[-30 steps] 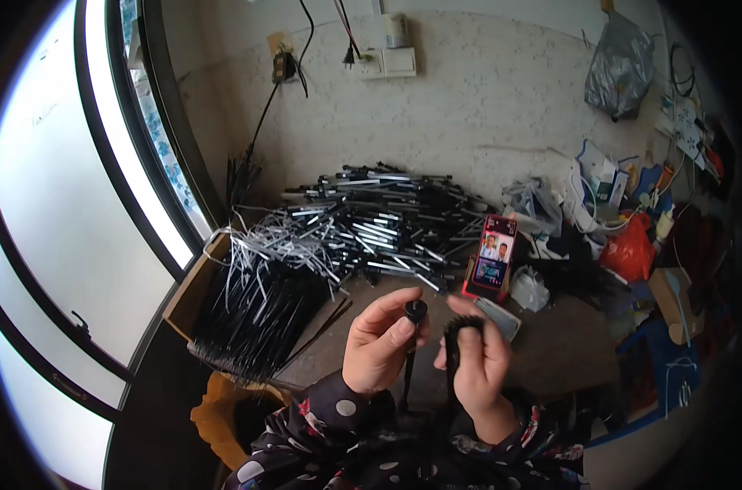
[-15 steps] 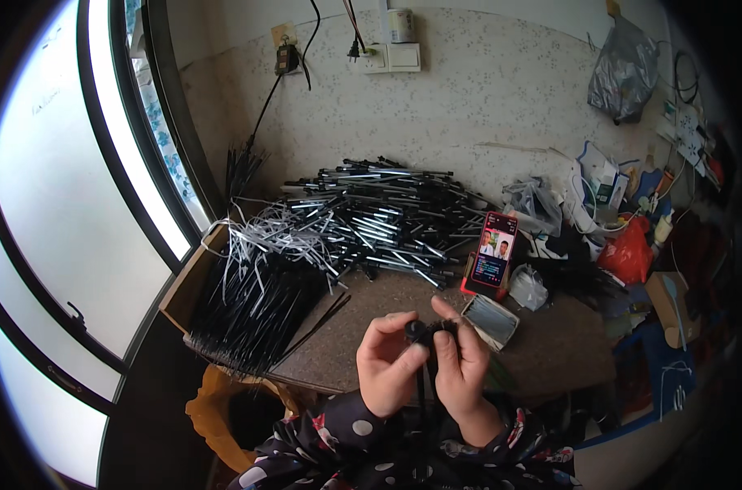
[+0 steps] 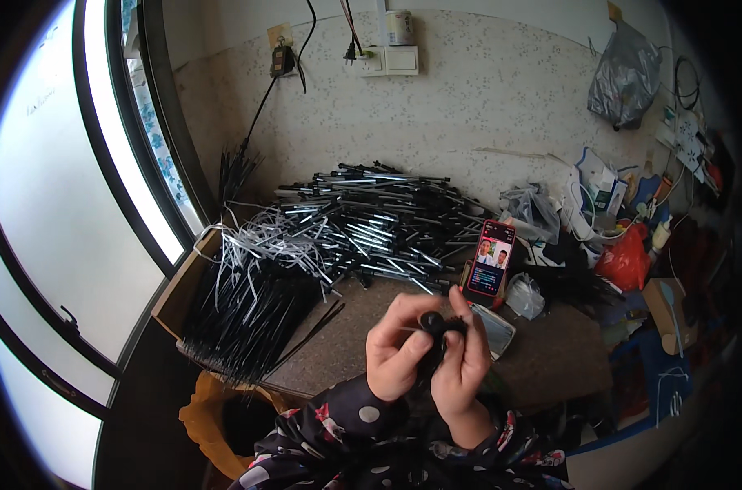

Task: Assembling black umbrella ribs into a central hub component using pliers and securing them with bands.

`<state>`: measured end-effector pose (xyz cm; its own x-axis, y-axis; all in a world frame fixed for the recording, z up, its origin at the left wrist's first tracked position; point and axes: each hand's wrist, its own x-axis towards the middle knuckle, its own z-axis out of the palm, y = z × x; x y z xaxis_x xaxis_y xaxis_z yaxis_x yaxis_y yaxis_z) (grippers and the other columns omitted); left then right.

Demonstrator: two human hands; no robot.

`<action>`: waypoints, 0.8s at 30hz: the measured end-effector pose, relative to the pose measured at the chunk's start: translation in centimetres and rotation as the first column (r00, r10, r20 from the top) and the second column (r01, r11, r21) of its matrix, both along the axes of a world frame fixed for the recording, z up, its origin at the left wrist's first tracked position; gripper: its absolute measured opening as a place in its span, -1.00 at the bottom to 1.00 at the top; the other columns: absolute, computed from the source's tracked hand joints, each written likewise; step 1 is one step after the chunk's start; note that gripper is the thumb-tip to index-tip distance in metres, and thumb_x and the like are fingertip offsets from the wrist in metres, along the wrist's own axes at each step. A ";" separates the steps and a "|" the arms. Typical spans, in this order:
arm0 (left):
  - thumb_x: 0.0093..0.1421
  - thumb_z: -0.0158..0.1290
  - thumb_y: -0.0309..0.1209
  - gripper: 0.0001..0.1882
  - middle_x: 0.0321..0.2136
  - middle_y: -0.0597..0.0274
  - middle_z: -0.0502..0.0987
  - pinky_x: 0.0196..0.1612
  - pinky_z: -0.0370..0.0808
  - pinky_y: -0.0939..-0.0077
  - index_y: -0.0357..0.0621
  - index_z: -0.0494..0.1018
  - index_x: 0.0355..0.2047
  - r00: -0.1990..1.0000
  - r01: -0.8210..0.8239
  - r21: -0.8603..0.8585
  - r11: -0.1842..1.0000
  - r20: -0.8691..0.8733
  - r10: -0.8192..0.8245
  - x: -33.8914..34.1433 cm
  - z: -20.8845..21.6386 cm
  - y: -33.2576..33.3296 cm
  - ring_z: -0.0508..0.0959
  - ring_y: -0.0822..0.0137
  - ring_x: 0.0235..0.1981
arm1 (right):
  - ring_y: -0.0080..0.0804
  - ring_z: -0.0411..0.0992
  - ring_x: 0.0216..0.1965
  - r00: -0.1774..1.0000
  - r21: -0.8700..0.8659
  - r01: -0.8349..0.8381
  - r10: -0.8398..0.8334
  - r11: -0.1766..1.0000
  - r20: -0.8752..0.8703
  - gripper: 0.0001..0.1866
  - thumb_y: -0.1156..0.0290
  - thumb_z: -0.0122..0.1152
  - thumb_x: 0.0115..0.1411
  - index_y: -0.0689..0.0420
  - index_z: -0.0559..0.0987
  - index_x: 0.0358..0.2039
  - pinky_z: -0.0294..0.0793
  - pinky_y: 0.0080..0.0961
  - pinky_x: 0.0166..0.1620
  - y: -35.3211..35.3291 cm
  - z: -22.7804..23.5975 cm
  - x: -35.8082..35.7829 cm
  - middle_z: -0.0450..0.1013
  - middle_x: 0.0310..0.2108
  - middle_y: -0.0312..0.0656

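Black strips [image 3: 244, 331] lie left of the left grip [image 3: 394, 353], which pinches a round-topped black piece [image 3: 430, 322]. Just beside it, the right grip [image 3: 461, 379] holds a dark bristly bundle [image 3: 455, 325]; pairing them seems in hand, and the next move likely calls for alignment.

A pile of rods [image 3: 371, 233] lay across the back of the counter [image 3: 555, 351], before the wall [image 3: 469, 106]. Left of the pile, strips [image 3: 269, 245] overlapped the far end of a bundle of stalks [image 3: 236, 327]. A phone [image 3: 489, 260] stood right of the rods, a plastic bag [image 3: 525, 296] beside it and a box [image 3: 502, 335] before it. Left grip [image 3: 395, 359] and right grip [image 3: 461, 376] were side by side, between bundle and box. A sack [image 3: 198, 420] was located below the counter's left end.
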<state>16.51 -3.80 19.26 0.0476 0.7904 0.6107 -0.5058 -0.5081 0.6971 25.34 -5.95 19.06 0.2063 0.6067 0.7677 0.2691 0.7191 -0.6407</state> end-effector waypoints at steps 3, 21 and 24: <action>0.16 0.05 -0.21 -0.57 -0.29 0.21 0.39 -0.11 0.27 0.59 -0.35 0.42 -0.13 0.983 0.170 0.041 0.985 0.057 -0.173 -0.3 -0.8 1.0 0.39 0.40 -0.23 | -0.36 0.38 -0.17 1.000 -0.021 0.015 -0.015 1.000 0.002 -0.59 0.30 -0.14 0.31 0.37 0.39 0.01 0.35 -0.45 -0.05 0.5 0.0 0.3 0.40 -0.06 -0.03; 0.09 0.07 -0.54 -0.63 -0.32 0.18 0.41 -0.07 0.32 0.53 -0.35 0.35 -0.05 0.999 0.041 0.127 0.991 -0.029 -0.038 -1.7 -0.5 2.4 0.42 0.35 -0.19 | -0.44 0.38 -0.15 0.962 0.017 -0.174 0.173 0.985 -0.213 -0.69 0.33 -0.01 0.27 0.32 0.47 -0.12 0.32 -0.52 -0.05 2.8 -1.6 -0.2 0.43 -0.19 -0.18; 0.08 0.13 -0.42 -0.62 -0.19 0.12 0.42 -0.03 0.30 0.47 -0.37 0.38 -0.12 0.998 -0.055 0.004 0.998 -0.030 0.055 -0.8 -0.6 2.2 0.42 0.31 -0.15 | -0.43 0.39 -0.18 0.978 0.039 -0.041 0.048 0.998 -0.204 -0.73 0.37 0.04 0.24 0.31 0.49 -0.16 0.34 -0.51 -0.09 2.6 -2.3 -1.0 0.44 -0.21 -0.18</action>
<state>15.72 -1.58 18.71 0.0224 0.7906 0.6120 -0.4564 -0.5365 0.7098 24.32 -3.37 16.75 0.3346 0.5931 0.7323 0.1020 0.7498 -0.6538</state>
